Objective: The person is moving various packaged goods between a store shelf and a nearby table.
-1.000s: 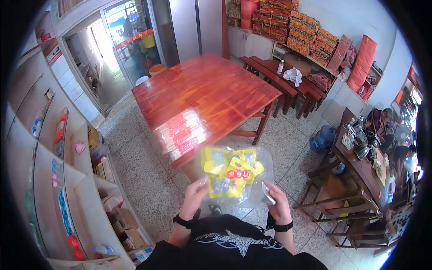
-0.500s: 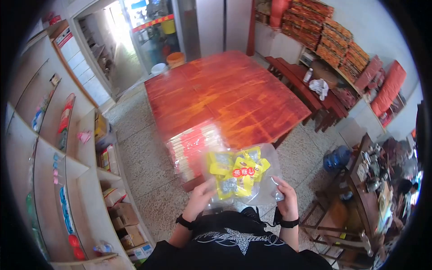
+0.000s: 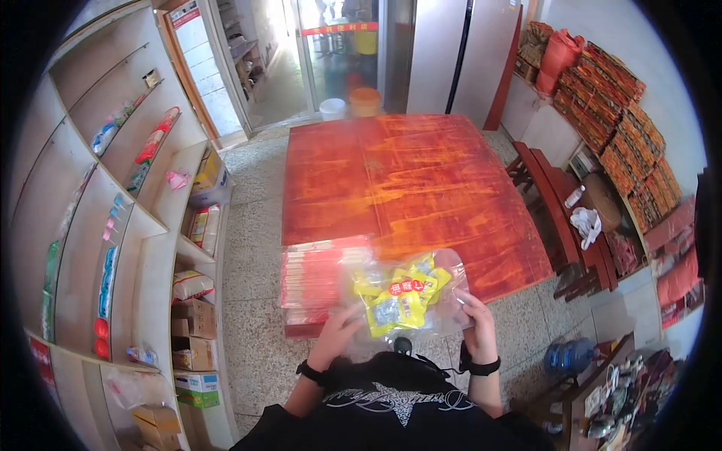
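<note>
Both your hands, left point(image 3: 340, 331) and right point(image 3: 475, 325), have fingers pinching the bag point(image 3: 406, 297) just above the counter point(image 3: 406, 180) edge, so grip its sides evenly, keeping it level beside the red stack point(image 3: 320, 274).

Bare red table point(image 3: 421, 173) ahead, perhaps only chopstick pack point(image 3: 320, 278) nearside.

hands point(image 3: 406, 331) holding snack bag point(image 3: 406, 297), red table point(image 3: 421, 173)
</note>
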Demonstrator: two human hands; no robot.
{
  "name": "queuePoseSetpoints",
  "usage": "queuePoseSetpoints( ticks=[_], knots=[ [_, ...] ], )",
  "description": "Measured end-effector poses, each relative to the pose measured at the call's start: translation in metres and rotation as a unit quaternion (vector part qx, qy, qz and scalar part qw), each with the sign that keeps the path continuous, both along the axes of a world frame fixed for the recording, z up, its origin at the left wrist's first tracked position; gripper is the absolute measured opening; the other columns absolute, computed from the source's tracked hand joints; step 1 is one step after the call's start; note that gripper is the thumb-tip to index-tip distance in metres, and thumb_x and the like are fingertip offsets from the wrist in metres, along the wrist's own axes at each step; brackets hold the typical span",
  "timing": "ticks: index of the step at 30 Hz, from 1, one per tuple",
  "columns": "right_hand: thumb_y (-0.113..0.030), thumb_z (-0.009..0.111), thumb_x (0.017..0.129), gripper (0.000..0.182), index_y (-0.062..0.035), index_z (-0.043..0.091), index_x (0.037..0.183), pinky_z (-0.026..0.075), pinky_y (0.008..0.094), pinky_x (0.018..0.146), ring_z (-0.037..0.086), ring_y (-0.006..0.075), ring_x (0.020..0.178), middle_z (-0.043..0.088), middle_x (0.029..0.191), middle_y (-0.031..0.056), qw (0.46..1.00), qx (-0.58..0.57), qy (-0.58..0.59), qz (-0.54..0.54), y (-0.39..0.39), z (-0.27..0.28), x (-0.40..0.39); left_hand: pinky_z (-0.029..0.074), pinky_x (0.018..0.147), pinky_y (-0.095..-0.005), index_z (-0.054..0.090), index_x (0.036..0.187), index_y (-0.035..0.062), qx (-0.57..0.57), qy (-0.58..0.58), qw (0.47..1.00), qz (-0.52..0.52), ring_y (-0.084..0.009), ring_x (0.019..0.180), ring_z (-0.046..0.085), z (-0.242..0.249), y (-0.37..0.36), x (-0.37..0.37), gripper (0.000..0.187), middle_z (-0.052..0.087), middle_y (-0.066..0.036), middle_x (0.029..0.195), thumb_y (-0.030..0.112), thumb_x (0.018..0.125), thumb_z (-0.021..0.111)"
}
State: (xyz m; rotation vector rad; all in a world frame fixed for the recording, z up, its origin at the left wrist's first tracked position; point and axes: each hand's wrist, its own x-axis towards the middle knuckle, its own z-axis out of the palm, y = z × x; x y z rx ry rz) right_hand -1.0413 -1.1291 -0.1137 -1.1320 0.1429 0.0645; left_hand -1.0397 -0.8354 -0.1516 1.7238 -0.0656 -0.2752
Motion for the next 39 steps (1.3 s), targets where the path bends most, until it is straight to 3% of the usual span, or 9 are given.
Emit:
queuePoseSetpoints(
  ticks=[3, 5, 6, 7, 11, 17, 20, 27, 39],
  knots=[
    [-0.006, 0.045, 0.08, 0.038, 0.0062, 0.055, 0.115, 0.042, 0.0239, 0.084, 0.056, 0.0145, 0.098, 0.058, 0.112, 0.0112, 0.999, -0.031, -0.014, 0.006, -0.021, -0.006, 0.021, 0.04, 0.089, -0.0286, 0.044, 0.129, 0.0037, -0.058, -0.024, 0.997, 0.042, -0.0151, 0.102, 0.052, -0.026, -0.024, 0.016, 0.047, 0.057, -0.01, 0.114, 0.013, 0.085, 0.055],
    [-0.006, 0.045, 0.082, 0.037, 0.0058, 0.054, 0.115, 0.043, 0.0243, 0.082, 0.056, 0.0147, 0.096, 0.059, 0.111, 0.0103, 0.999, -0.049, -0.021, -0.001, -0.039, -0.035, 0.049, 0.039, 0.092, -0.0313, 0.043, 0.13, 0.0031, -0.023, 0.098, 0.993, 0.057, -0.0192, 0.11, 0.049, -0.031, -0.043, 0.04, 0.049, 0.054, -0.013, 0.117, 0.014, 0.084, 0.056],
    [-0.007, 0.044, 0.083, 0.037, 0.0037, 0.053, 0.117, 0.044, 0.0225, 0.078, 0.056, 0.013, 0.093, 0.059, 0.111, 0.0093, 1.0, -0.015, -0.001, 0.009, -0.054, -0.07, 0.065, 0.041, 0.089, -0.0337, 0.041, 0.129, 0.0019, 0.102, -0.146, 0.98, 0.085, -0.0221, 0.107, 0.051, -0.061, -0.058, 0.048, 0.05, 0.054, -0.017, 0.114, 0.015, 0.084, 0.056],
    [-0.01, 0.046, 0.084, 0.036, 0.0023, 0.051, 0.118, 0.045, 0.0281, 0.081, 0.058, 0.0165, 0.094, 0.061, 0.106, 0.0098, 0.999, 0.006, 0.036, 0.039, -0.061, -0.085, 0.071, 0.041, 0.089, -0.0337, 0.041, 0.129, 0.0019, 0.1, -0.147, 0.98, 0.093, -0.0221, 0.107, 0.051, -0.08, -0.064, 0.05, 0.05, 0.054, -0.017, 0.114, 0.015, 0.084, 0.056],
    [-0.012, 0.043, 0.087, 0.023, -0.0084, 0.056, 0.105, 0.041, 0.0246, 0.053, 0.055, 0.0116, 0.06, 0.06, 0.076, -0.0013, 0.969, -0.107, 0.181, 0.129, -0.089, -0.166, 0.086, 0.043, 0.082, -0.0311, 0.04, 0.127, -0.0006, 0.063, -0.033, 0.994, 0.087, -0.0202, 0.096, 0.054, -0.08, -0.089, 0.039, 0.049, 0.055, -0.015, 0.109, 0.017, 0.084, 0.057],
    [-0.01, 0.05, 0.082, 0.039, -0.0042, 0.045, 0.12, 0.045, 0.0271, 0.068, 0.056, 0.016, 0.085, 0.058, 0.098, 0.0072, 0.955, -0.151, 0.227, 0.119, -0.075, -0.142, 0.088, 0.043, 0.084, -0.0353, 0.045, 0.121, -0.0022, 0.01, 0.089, 0.986, 0.141, -0.0251, 0.099, 0.054, -0.065, -0.09, 0.011, 0.046, 0.056, -0.018, 0.109, 0.019, 0.083, 0.059],
    [-0.005, 0.052, 0.08, 0.047, 0.0006, 0.041, 0.125, 0.039, 0.0301, 0.089, 0.048, 0.0207, 0.104, 0.051, 0.114, 0.012, 0.937, -0.329, -0.034, -0.112, -0.068, -0.151, 0.1, 0.042, 0.086, -0.0357, 0.045, 0.122, -0.0018, 0.057, 0.029, 0.981, 0.185, -0.0276, 0.102, 0.054, -0.085, -0.085, 0.001, 0.048, 0.055, -0.019, 0.112, 0.022, 0.083, 0.059],
    [-0.005, 0.049, 0.086, 0.019, 0.0004, 0.056, 0.102, 0.041, 0.0266, 0.083, 0.053, 0.0143, 0.09, 0.058, 0.095, 0.0042, 0.955, -0.16, -0.036, 0.249, -0.024, -0.058, 0.131, 0.038, 0.094, -0.037, 0.046, 0.122, -0.0014, 0.135, 0.053, 0.955, 0.26, -0.0315, 0.113, 0.048, -0.025, -0.063, -0.028, 0.05, 0.05, -0.021, 0.121, 0.025, 0.082, 0.06],
    [-0.009, 0.048, 0.088, 0.021, -0.0013, 0.056, 0.106, 0.043, 0.0226, 0.071, 0.055, 0.0092, 0.078, 0.062, 0.091, 0.0048, 0.867, -0.127, -0.113, 0.469, 0.138, -0.047, 0.041, 0.035, 0.098, -0.0386, 0.048, 0.121, 0.0023, 0.165, -0.011, 0.871, 0.462, -0.0333, 0.115, 0.046, -0.041, 0.034, -0.155, 0.047, 0.05, -0.02, 0.121, 0.026, 0.082, 0.058]
  ],
)
